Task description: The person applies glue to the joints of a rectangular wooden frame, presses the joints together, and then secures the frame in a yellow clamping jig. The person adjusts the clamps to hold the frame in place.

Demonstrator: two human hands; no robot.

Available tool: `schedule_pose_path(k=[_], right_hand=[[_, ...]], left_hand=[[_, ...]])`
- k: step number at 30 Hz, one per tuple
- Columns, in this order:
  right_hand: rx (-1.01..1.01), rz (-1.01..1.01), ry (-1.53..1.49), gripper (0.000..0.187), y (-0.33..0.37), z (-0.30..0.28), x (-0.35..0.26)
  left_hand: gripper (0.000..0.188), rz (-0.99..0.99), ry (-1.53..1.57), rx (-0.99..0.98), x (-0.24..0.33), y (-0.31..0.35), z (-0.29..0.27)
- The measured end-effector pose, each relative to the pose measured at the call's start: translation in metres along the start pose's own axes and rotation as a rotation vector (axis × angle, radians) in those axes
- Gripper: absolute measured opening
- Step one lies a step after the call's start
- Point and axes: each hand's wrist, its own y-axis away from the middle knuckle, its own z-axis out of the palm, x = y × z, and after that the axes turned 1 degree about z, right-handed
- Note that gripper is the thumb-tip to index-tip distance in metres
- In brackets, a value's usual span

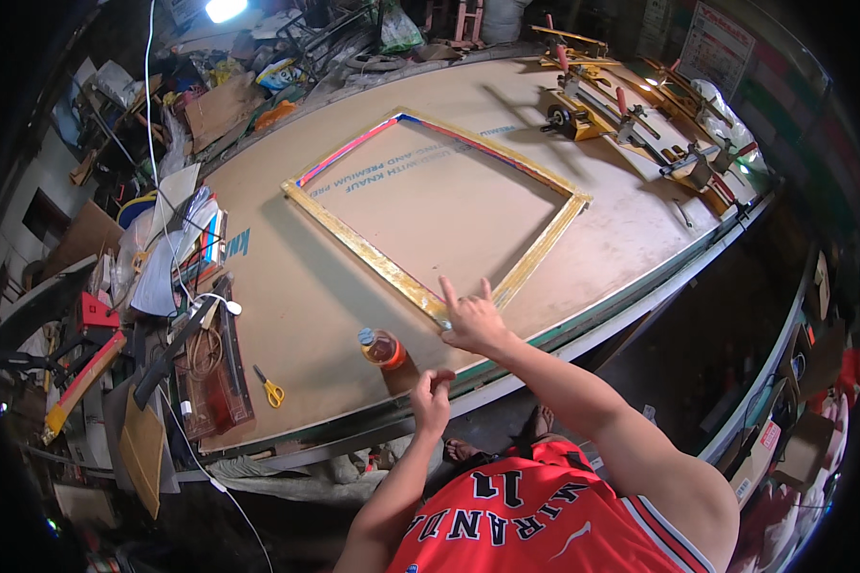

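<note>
A rectangular wooden frame (pixel 363 250) lies flat on the board-topped table, its gold finish worn and its inner edges pink and blue. Over its near corner is my right hand (pixel 474 321), two fingers stretched out and spread; I cannot tell whether it touches the wood. My left hand (pixel 431 405) hovers at the table's front edge with its fingers curled in toward the thumb. Anything small between them is hidden. Just beyond it stands a capped bottle (pixel 382 349) of reddish-brown liquid with an orange label.
Yellow-handled scissors (pixel 271 390) lie at the near left. Farther left are a red-and-yellow handsaw (pixel 91 377), a white cable (pixel 167 234) and piled papers. Several bar clamps (pixel 631 119) crowd the far right. The table's front edge (pixel 583 334) runs before me.
</note>
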Motion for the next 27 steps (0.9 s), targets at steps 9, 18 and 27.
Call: schedule_pose_path(k=[9, 18, 27], right_hand=[[0.208, 0.012, -0.126, 0.103, 0.093, -0.089, 0.096], [0.119, 0.002, -0.236, 0.106, 0.145, -0.140, 0.202], [0.756, 0.778, -1.349, 0.079, 0.133, -0.106, 0.461]], left_hand=[[0.058, -0.439, 0.976, -0.106, 0.066, -0.079, 0.124], [0.054, 0.010, 0.574, 0.089, 0.045, -0.068, 0.251], [0.040, -0.382, 0.832, 0.322, 0.139, -0.074, 0.235]])
